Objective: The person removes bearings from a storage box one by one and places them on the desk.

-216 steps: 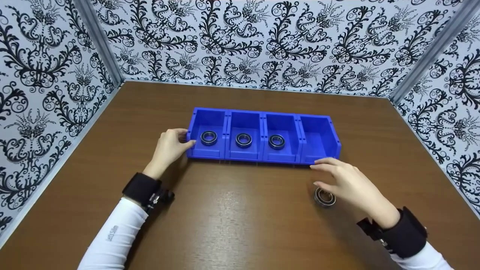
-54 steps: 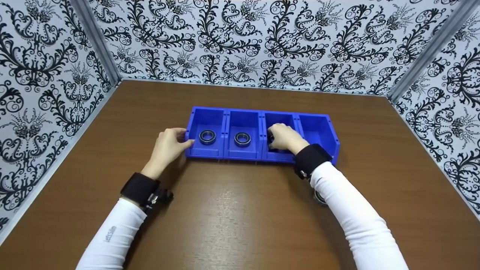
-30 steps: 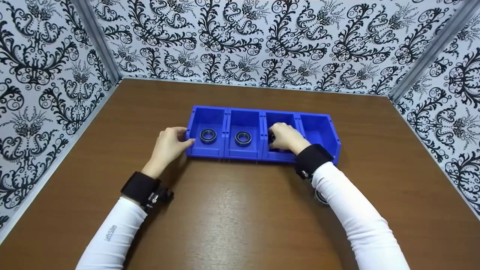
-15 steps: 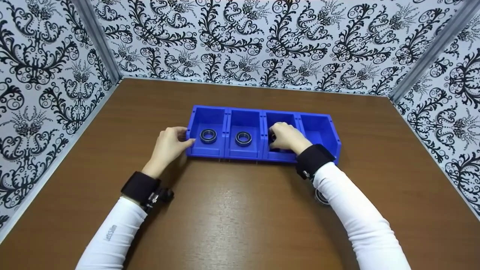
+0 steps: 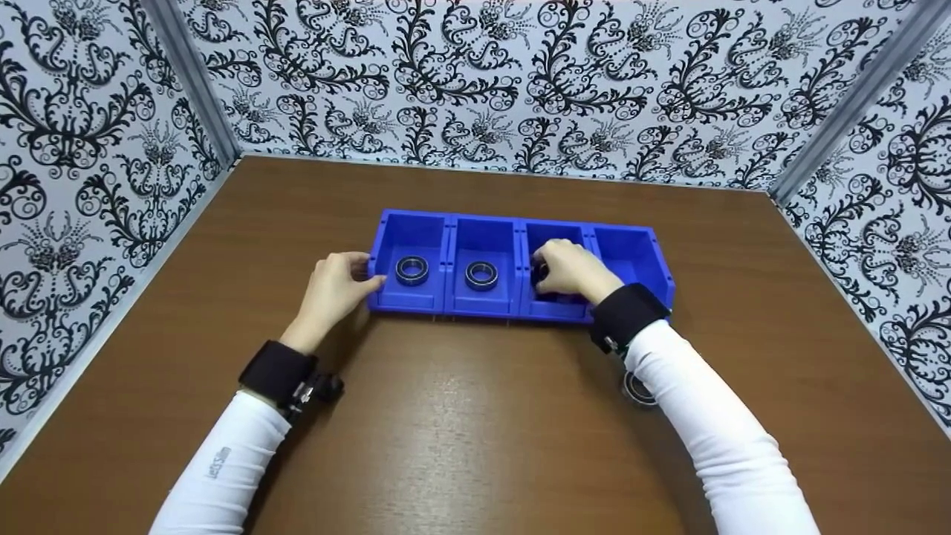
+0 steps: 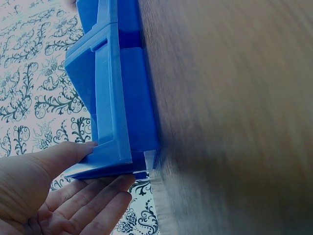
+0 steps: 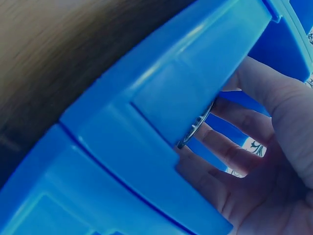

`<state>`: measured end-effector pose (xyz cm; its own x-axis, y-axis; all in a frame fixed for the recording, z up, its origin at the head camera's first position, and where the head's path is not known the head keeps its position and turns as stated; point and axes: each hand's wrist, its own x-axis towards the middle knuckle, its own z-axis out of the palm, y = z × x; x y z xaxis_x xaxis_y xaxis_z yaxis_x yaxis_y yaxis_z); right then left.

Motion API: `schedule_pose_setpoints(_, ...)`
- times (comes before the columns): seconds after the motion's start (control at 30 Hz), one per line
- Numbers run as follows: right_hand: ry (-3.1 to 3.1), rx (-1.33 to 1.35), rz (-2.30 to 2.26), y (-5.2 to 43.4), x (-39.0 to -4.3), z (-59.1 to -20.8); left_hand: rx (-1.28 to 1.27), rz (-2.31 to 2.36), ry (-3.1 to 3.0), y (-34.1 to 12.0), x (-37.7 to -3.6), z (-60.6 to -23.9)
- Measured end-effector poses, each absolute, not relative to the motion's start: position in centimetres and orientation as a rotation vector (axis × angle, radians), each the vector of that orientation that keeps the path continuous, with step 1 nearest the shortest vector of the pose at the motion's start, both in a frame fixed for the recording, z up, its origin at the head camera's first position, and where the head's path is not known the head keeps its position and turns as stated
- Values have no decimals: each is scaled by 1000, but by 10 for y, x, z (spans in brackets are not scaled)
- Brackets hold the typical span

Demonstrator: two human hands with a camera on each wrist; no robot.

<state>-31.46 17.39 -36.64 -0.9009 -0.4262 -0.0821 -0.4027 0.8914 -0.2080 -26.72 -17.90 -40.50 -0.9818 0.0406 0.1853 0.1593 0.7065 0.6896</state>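
A row of joined blue storage bins (image 5: 483,306) stands on the table. My left hand (image 5: 336,291) grips its left end wall; in the left wrist view the thumb (image 6: 73,152) lies inside and the fingers outside. My right hand (image 5: 570,269) reaches into the third bin from the left, fingers curled about a ball bearing (image 5: 541,273). Most of that bearing is hidden, but the right wrist view shows the edge of the bearing (image 7: 198,125) by the fingers. One bearing (image 5: 411,270) lies flat in the first bin, another bearing (image 5: 481,276) in the second.
A further bearing (image 5: 639,389) lies on the brown table (image 5: 446,416), partly covered by the right sleeve (image 5: 698,401). The rightmost bin (image 5: 628,256) shows no bearing in its visible part. Patterned walls (image 5: 475,89) enclose the table's back and sides.
From beside the bearing on the table, my right hand has moved left into the third bin and grasped the bearing there. Lately it has shifted slightly up and right. My left hand stays put.
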Motion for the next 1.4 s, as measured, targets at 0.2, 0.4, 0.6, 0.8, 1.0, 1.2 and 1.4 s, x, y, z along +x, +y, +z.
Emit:
schedule_pose_setpoints(0.2,2936,-677,-290,176,-314,-363,-158,-1133,-2760,-179,-267,-404)
schedule_pose_setpoints(0.4,2939,-690,-294,177,-314,-359,-156,-1120,-2763,-179,-266,-403)
schedule_pose_setpoints(0.6,2941,-679,-290,179,-313,-353,-148,-1113,-2765,-178,-266,-402)
schedule_pose_setpoints(0.8,2948,-693,-279,179,-312,-349,-144,-1114,-2773,-178,-265,-402)
schedule_pose_setpoints(1.0,2939,-711,-283,179,-312,-347,-143,-1126,-2770,-178,-266,-403)
schedule_pose_setpoints(1.2,2937,-719,-294,180,-312,-343,-158,-1127,-2757,-179,-267,-404)
schedule_pose_setpoints(1.4,2942,-726,-290,180,-312,-340,-165,-1136,-2754,-179,-268,-404)
